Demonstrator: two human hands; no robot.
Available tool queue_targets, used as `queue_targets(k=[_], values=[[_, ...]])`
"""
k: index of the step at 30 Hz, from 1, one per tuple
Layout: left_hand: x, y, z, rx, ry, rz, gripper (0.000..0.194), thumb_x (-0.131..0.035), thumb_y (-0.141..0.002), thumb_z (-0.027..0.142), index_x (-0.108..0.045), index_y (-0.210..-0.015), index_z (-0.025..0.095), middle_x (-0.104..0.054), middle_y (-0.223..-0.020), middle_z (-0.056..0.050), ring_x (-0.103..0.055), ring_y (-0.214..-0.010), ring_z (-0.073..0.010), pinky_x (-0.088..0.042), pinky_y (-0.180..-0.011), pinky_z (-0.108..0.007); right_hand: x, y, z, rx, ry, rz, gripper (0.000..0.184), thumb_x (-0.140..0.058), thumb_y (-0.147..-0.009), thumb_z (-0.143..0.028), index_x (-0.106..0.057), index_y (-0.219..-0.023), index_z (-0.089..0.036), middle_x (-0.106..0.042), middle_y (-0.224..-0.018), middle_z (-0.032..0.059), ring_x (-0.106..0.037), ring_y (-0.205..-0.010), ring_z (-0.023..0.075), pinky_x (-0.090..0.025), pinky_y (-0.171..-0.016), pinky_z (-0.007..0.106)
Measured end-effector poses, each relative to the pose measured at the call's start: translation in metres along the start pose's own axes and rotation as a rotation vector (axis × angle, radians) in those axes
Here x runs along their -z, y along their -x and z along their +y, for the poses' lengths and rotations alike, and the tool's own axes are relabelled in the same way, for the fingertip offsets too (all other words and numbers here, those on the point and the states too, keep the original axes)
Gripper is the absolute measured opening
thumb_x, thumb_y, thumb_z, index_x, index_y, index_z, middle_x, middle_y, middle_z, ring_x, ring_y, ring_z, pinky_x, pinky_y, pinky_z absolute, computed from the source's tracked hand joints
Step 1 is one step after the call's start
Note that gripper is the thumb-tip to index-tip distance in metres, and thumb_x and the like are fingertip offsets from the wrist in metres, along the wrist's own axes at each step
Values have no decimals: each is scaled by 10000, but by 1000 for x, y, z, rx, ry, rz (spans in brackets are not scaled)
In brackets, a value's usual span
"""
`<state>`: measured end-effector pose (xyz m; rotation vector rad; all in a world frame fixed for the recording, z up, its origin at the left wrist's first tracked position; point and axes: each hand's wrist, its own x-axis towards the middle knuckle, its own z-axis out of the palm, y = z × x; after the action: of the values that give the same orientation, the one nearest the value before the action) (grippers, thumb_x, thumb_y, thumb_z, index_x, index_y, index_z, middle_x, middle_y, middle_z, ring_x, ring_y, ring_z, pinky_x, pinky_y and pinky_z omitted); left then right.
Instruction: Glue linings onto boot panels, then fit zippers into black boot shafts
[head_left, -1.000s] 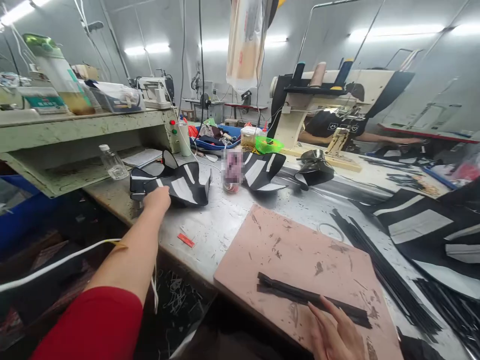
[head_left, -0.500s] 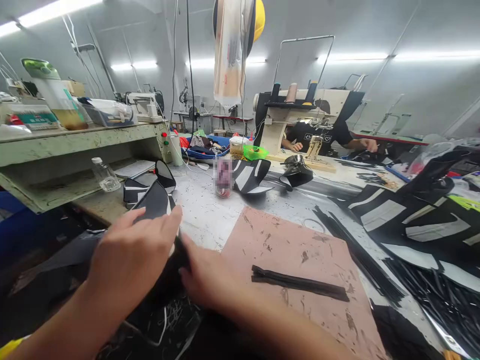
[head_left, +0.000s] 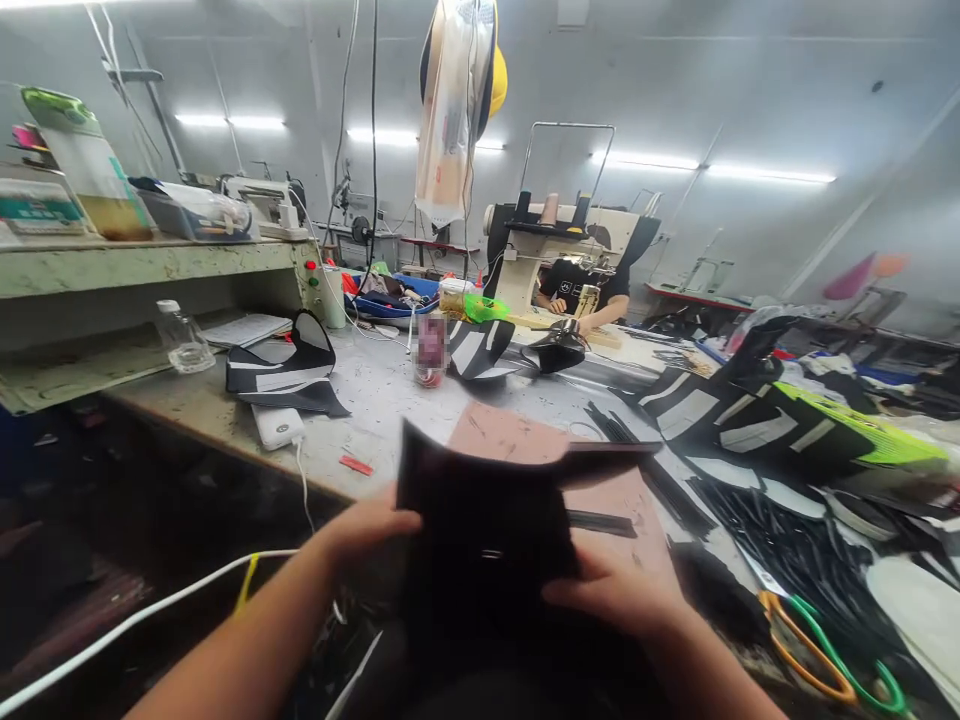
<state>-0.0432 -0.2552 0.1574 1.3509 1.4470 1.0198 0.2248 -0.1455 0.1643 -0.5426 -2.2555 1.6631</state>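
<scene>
My left hand (head_left: 367, 530) grips the left edge of a dark, stiff black leather-like piece (head_left: 487, 520), thumb on the near face. My right hand (head_left: 615, 590) holds the same piece by its right side, thumb pressed on it too. The piece stands raised in front of me, its top edge curved and a flap jutting right. A small shiny mark shows in its middle. Behind it lies a pink board (head_left: 510, 432), partly covered, with a black zipper (head_left: 604, 522) on it. The fingers behind the piece are hidden.
Black pieces with white strips (head_left: 281, 375) lie at the left, by a white power bank (head_left: 277, 425) with a cable. Scissors (head_left: 814, 640) and black strips (head_left: 780, 530) lie right. A sewing machine (head_left: 540, 255) stands ahead; a person (head_left: 581, 290) sits behind it.
Both hands have moved right and apart, bringing the black piece from the left to the middle and raising it before me. The view has shifted; the scissors' handles now show.
</scene>
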Motion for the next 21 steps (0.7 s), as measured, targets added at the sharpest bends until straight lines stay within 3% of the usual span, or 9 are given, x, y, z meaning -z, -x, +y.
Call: queue_targets(k=[3, 5, 7, 9, 12, 15, 18, 21], values=[[-62, -30, -13, 52, 133, -301, 527, -673, -603, 439, -589, -1040, 157, -641, -1020, -59, -573, -962, -241, -446, -856, -366, 23, 63, 21, -118, -63, 274, 335, -683, -637, -322, -682, -962, -236, -710, -838, 49, -655, -828, 277, -530, -716, 430], [-102, -43, -17, -93, 58, -427, 463, -655, -643, 311, -576, -1080, 179, -639, -1030, -29, -578, -953, -206, -462, -836, -319, 36, 100, 32, -222, -77, 427, 314, -692, -627, -353, -694, -917, -234, -711, -795, 60, -665, -758, 277, -545, -657, 412], [-133, -52, -19, -165, -80, -454, 360, -627, -677, 254, -611, -1030, 182, -654, -987, -15, -594, -908, -187, -479, -791, -285, 45, 126, 41, -288, -13, 500, 358, -755, -540, -344, -701, -875, -231, -707, -829, 76, -656, -808, 287, -535, -713, 409], [-151, -58, -19, -204, -162, -424, 323, -602, -705, 233, -621, -1024, 187, -654, -995, -19, -591, -915, -186, -469, -812, -290, 49, 139, 46, -264, 18, 624, 471, -769, -510, -374, -673, -950, -237, -696, -881, 92, -643, -854, 284, -517, -753, 416], [-151, -63, -11, -280, -249, -392, 285, -558, -745, 225, -635, -1019, 222, -641, -1055, -18, -556, -1001, -194, -402, -915, -317, 46, 139, 48, -147, -21, 849, 547, -651, -643, -486, -572, -1126, -242, -677, -827, 90, -643, -710, 236, -522, -664, 403], [-129, -61, -5, -337, -340, -414, 274, -551, -732, 184, -667, -968, 262, -647, -1065, -13, -534, -1050, -197, -343, -962, -308, 33, 124, 44, 42, 81, 897, 483, -621, -648, -539, -631, -1008, -216, -653, -827, 93, -622, -703, 228, -513, -654, 367], [-108, -47, -13, -349, -410, -438, 270, -541, -744, 210, -672, -963, 297, -647, -1081, -10, -543, -1058, -180, -346, -942, -272, 9, 109, 45, 198, 195, 803, 392, -631, -630, -556, -671, -820, -216, -635, -975, 109, -595, -898, 267, -496, -760, 370], [-105, -25, -42, -323, -464, -465, 209, -514, -778, 296, -689, -890, 315, -677, -1015, -1, -588, -997, -167, -390, -873, -254, -23, 100, 59, 144, 115, 609, 399, -542, -706, -584, -667, -721, -205, -660, -837, 93, -616, -811, 250, -504, -726, 366]])
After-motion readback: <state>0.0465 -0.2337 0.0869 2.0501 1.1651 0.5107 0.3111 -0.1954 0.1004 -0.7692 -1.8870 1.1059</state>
